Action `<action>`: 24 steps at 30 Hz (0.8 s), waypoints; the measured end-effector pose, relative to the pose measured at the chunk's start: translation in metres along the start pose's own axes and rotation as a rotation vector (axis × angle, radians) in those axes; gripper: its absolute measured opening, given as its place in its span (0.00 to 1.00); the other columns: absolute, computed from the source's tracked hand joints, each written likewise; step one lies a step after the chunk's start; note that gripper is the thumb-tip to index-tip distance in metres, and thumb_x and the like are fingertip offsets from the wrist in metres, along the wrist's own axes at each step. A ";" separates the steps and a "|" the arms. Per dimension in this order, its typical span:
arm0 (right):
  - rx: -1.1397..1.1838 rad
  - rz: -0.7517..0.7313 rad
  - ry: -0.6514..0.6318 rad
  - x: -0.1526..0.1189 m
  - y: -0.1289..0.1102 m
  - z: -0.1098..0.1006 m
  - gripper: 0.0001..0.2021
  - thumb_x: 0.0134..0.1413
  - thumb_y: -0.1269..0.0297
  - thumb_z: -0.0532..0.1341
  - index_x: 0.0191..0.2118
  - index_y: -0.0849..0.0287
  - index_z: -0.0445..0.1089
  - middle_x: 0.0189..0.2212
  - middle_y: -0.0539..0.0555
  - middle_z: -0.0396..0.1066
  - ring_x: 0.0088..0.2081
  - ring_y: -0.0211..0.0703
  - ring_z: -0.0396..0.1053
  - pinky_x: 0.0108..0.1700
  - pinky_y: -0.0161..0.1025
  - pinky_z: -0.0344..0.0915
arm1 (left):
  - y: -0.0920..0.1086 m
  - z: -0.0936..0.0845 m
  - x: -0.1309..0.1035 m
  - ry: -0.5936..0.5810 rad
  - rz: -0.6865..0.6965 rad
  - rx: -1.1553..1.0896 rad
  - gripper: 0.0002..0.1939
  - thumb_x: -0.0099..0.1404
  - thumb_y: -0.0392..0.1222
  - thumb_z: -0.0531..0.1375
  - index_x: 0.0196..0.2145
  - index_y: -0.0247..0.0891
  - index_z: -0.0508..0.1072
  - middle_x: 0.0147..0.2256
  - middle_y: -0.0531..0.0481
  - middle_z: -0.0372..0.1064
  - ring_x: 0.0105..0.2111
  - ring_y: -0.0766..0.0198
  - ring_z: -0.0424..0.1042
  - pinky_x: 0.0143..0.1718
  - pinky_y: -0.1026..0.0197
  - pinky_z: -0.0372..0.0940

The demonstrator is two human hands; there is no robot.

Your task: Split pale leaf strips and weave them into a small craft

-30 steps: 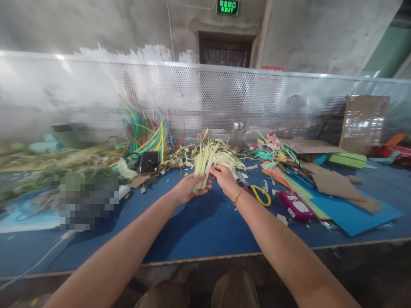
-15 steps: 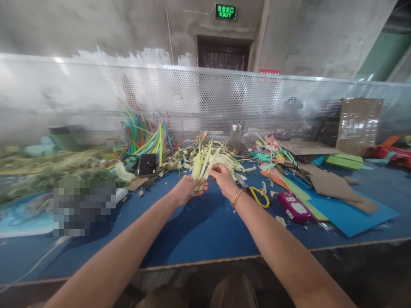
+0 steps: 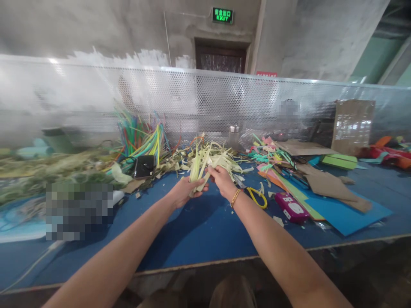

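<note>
Pale strips (image 3: 196,166) jut above left fingers (image 3: 195,184)

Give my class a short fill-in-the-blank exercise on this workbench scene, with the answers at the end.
1. The left hand holds pale strips above a tabletop coloured ____.
2. The hand wearing the gold bracelet is the person's ____ one.
3. The looped handle near the purple packet is coloured ____.
4. The lit sign reads, in English, ____.

Missing words: blue; right; yellow; EXIT.

Long, pale yellow-green strips (image 3: 195,171), bunched at the bottom, fanned out upward, held above the blue tabletop (image 3: 205,235)
</note>
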State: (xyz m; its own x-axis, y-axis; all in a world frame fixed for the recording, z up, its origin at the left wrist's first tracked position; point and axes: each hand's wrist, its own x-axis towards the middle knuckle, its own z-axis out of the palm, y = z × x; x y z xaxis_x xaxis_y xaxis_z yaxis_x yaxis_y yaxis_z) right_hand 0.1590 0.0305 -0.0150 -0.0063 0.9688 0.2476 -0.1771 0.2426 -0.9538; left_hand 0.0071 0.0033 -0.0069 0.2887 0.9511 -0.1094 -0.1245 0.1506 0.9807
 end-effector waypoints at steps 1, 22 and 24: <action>0.037 -0.003 0.030 0.001 0.000 0.000 0.16 0.44 0.49 0.62 0.27 0.58 0.66 0.25 0.49 0.68 0.27 0.36 0.64 0.29 0.35 0.60 | 0.000 0.000 0.000 -0.002 0.001 -0.019 0.12 0.57 0.38 0.64 0.40 0.33 0.73 0.31 0.43 0.75 0.31 0.65 0.75 0.25 0.70 0.68; 0.137 0.049 0.159 0.005 0.004 0.002 0.17 0.44 0.47 0.62 0.28 0.57 0.64 0.18 0.43 0.58 0.20 0.32 0.56 0.22 0.31 0.54 | -0.002 -0.002 0.002 -0.033 -0.035 -0.081 0.11 0.60 0.37 0.61 0.42 0.33 0.73 0.34 0.41 0.75 0.33 0.64 0.75 0.29 0.68 0.70; 0.185 0.040 0.150 0.006 0.004 0.001 0.19 0.44 0.45 0.61 0.29 0.56 0.62 0.20 0.45 0.62 0.21 0.33 0.60 0.23 0.32 0.58 | -0.002 -0.003 0.003 -0.002 -0.019 -0.065 0.12 0.59 0.37 0.63 0.42 0.33 0.74 0.29 0.45 0.73 0.26 0.70 0.71 0.21 0.73 0.63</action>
State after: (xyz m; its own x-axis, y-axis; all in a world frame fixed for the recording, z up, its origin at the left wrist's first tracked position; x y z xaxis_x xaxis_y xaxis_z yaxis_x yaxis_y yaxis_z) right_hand 0.1570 0.0368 -0.0176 0.1273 0.9773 0.1694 -0.3574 0.2045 -0.9113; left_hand 0.0054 0.0066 -0.0096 0.2935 0.9474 -0.1275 -0.1807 0.1860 0.9658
